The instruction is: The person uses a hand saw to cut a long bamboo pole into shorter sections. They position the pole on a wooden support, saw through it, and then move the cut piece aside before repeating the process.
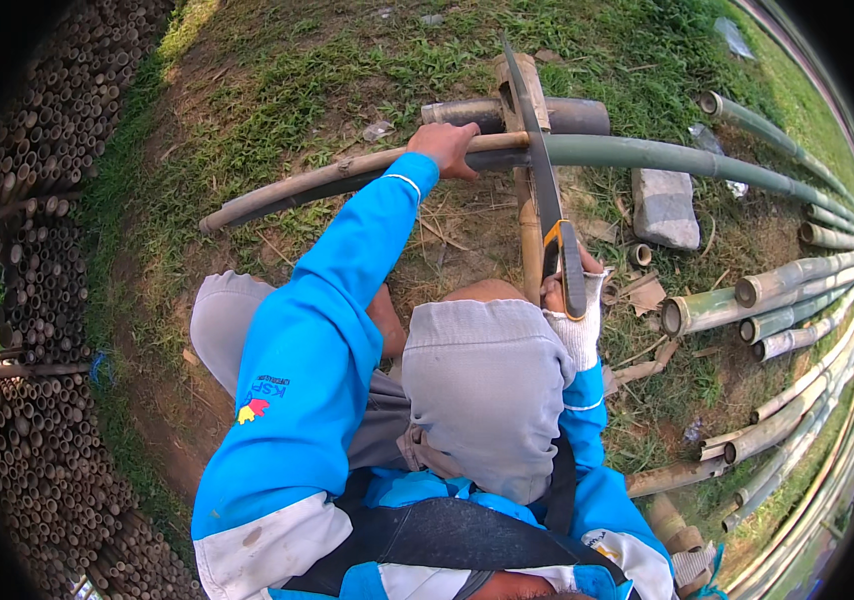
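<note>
My left hand (444, 148) is bare and closed over a tan bamboo length (317, 180), which lies along a long green bamboo pole (667, 155). My right hand (572, 285), with white knit at the wrist, grips the yellow and black handle of a handsaw (548, 190). The saw blade points away from me and crosses the green pole at the tan length's right end. Whether the teeth have cut in is too small to tell. Beneath the pole is a support of thick bamboo pieces (577, 116). Part of the right hand is hidden behind the handle.
On the right lie several bamboo poles (712, 308), ends toward me. A grey stone block (665, 208) and a short bamboo ring (639, 254) are near the saw. Stacked bamboo (47, 270) fills the left side. My bent knee (487, 370) is close below the saw.
</note>
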{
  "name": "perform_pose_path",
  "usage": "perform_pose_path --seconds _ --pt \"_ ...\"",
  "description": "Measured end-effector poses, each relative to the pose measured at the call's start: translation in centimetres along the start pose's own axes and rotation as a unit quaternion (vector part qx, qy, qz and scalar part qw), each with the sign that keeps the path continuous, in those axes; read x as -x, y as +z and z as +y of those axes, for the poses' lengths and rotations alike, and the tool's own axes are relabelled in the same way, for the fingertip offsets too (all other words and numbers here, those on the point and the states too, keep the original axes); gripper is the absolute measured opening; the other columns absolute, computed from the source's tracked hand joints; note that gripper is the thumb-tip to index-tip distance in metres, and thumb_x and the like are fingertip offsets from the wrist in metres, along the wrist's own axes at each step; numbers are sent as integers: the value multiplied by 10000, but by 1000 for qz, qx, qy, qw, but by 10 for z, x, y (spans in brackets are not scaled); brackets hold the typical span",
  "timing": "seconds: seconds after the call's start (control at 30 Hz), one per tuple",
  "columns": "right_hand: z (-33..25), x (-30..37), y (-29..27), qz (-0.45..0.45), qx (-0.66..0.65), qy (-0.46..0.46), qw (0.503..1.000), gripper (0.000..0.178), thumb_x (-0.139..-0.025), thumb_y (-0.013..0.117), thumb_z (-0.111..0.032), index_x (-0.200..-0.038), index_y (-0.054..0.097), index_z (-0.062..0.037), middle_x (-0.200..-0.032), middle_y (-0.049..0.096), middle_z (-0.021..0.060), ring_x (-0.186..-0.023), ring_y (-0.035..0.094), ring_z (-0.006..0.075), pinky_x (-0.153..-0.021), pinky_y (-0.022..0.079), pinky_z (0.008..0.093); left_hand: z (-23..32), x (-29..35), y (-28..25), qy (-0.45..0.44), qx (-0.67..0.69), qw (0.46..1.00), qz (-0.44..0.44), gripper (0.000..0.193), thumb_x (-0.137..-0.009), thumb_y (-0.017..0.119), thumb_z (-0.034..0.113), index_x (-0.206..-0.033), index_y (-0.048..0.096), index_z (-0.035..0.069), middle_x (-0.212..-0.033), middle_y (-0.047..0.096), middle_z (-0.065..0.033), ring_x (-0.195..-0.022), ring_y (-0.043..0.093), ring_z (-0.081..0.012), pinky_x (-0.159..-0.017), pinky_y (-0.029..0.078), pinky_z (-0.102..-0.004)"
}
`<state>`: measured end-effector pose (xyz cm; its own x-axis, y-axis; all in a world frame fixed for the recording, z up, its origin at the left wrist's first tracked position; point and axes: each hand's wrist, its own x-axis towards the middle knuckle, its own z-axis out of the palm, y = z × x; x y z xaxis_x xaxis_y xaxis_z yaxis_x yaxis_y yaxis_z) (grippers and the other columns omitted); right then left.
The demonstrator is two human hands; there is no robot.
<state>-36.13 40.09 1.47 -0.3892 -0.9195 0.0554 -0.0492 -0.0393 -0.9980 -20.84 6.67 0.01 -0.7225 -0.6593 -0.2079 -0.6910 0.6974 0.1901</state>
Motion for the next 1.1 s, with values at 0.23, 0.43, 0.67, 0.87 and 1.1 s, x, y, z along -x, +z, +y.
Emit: perform_pose_path --seconds 0.23,0.43,0.67,0.87,1.1 --pt "-16 -8 -4 33 23 -14 999 675 -996 667 -86 -1602 371 -58 -1161 594 39 -976 607 111 -907 531 279 1 0 -1 -2 10 1000 2 866 -746 896 548 -1439 574 140 -1144 769 -181 -1057 737 -403 -933 595 -547" --pt "-37 -1 0 11 -18 -8 1000 655 -991 658 -84 -1581 380 -32 -1295 567 92 -1080 604 144 -997 512 320 4 5 -5 -7 19 1000 -3 847 -730 907 527 -1398 587 117 -1154 767 -190 -1074 730 -410 -934 585 -553" --pt "-28 -3 -7 27 53 -34 998 643 -981 702 -153 -1540 414 -20 -1373 525 105 -1187 572 169 -1065 466 319 0 5 -7 -13 16 1000 -7 892 -725 908 540 -1458 577 153 -1102 770 -212 -1043 737 -416 -941 584 -537" --pt "-27 6 -18 30 99 -93 990 704 -967 753 -165 -1568 399 -73 -1169 540 32 -965 578 102 -911 506 279 4 1 -11 8 15 1000 -9 897 -717 901 548 -1453 589 142 -1066 770 -216 -1018 738 -418 -937 580 -533" --pt "-32 21 -25 28 20 -27 999 655 -890 706 -5 -1493 453 -32 -1413 538 124 -1218 569 185 -1081 459 330 1 2 -6 23 7 1000 8 920 -692 883 553 -1458 604 128 -1005 779 -222 -960 746 -431 -921 595 -530"
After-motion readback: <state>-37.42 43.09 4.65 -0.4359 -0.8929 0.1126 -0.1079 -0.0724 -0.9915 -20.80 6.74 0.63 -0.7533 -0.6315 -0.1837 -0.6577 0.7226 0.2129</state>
